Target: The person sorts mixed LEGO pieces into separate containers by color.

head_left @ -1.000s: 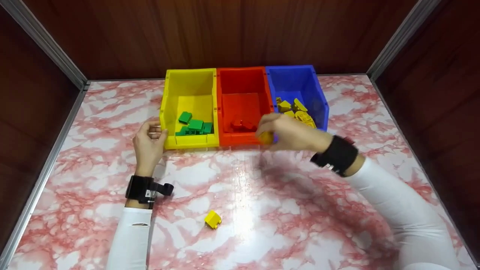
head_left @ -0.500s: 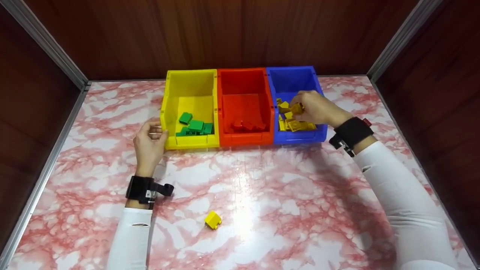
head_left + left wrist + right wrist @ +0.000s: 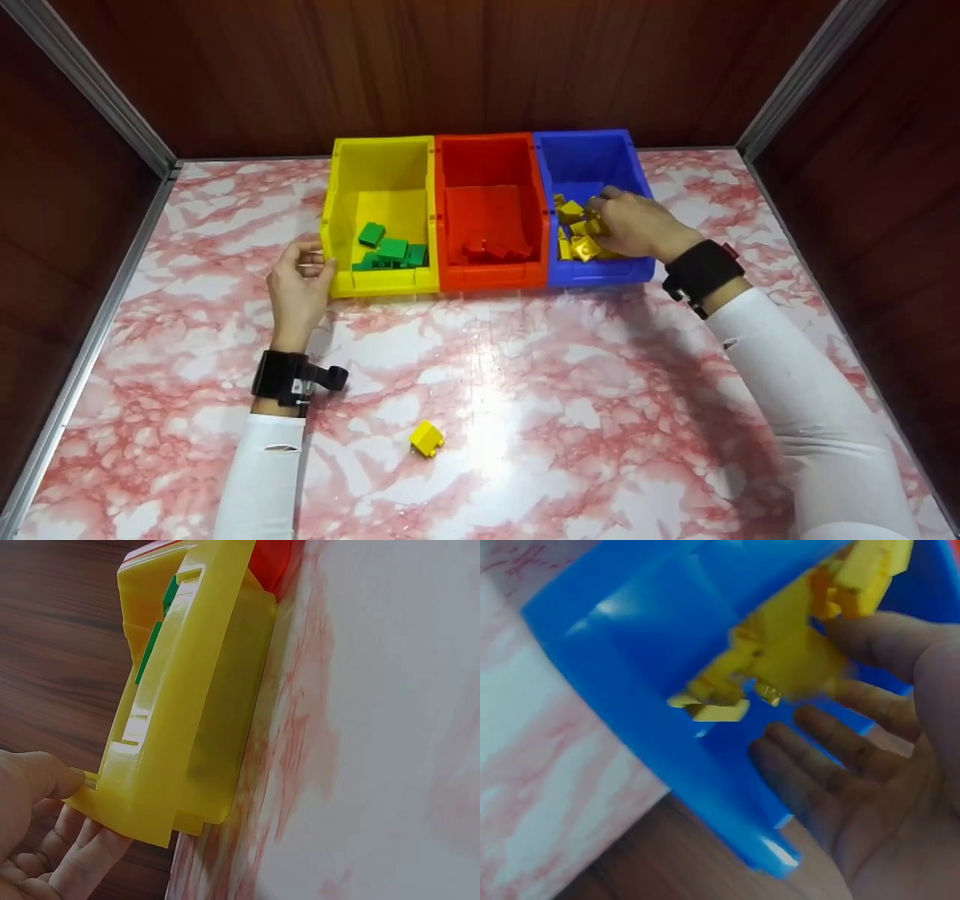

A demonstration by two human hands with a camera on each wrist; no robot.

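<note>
My left hand (image 3: 298, 289) grips the side edge of the yellow bin (image 3: 384, 281), thumb above and fingers below, as the left wrist view shows. My right hand (image 3: 636, 225) is inside the blue bin (image 3: 600, 274), over a heap of yellow toy building blocks (image 3: 571, 212). In the right wrist view its fingers (image 3: 802, 754) are fairly straight and spread. A blurred yellow block (image 3: 810, 664) lies close to the thumb and index fingertips, with no clear grip on it. A single yellow block (image 3: 427, 439) sits on the table near the front.
A red bin (image 3: 491, 279) with a few red blocks (image 3: 495, 249) stands between the yellow and blue bins. Several green blocks (image 3: 392, 249) lie in the yellow bin. Dark wooden panels (image 3: 480, 67) enclose the marbled table (image 3: 375, 495).
My right hand has moved right from the red bin's front edge into the blue bin, bringing a yellow block, and its fingers have loosened. My left hand has stayed on the yellow bin.
</note>
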